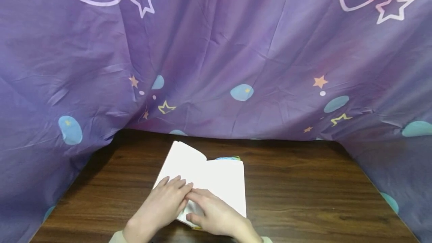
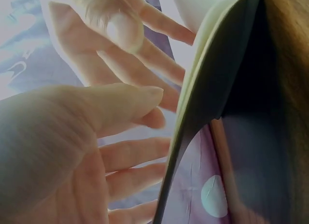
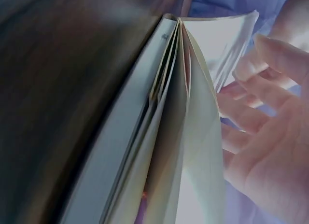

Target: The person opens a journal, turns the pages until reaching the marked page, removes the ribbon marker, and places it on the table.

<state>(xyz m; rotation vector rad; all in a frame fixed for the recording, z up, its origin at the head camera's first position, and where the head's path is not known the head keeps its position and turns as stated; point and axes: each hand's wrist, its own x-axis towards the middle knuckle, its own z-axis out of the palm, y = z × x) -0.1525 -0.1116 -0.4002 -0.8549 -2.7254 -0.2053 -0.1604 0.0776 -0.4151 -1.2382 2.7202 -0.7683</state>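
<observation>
A notebook [image 1: 226, 177] with white pages lies spread open on the table, slightly turned. My left hand [image 1: 163, 201] rests its nearly straight fingers on the lower part of the left page. Beside it, my right hand [image 1: 214, 213] touches the pages near the middle fold, its fingertips meeting the left hand's. In the left wrist view the dark cover [image 2: 212, 74] shows, with fingers of both hands against the page side. The right wrist view shows several loosely fanned pages [image 3: 169, 132] at the notebook's lower edge. Neither hand pinches a page.
The brown wooden table [image 1: 303, 190] surrounds the notebook. A purple cloth [image 1: 209, 55] with stars and moons hangs behind it and along both sides. Blue and yellow-green strands [image 1: 231, 158] stick out past the notebook's top edge.
</observation>
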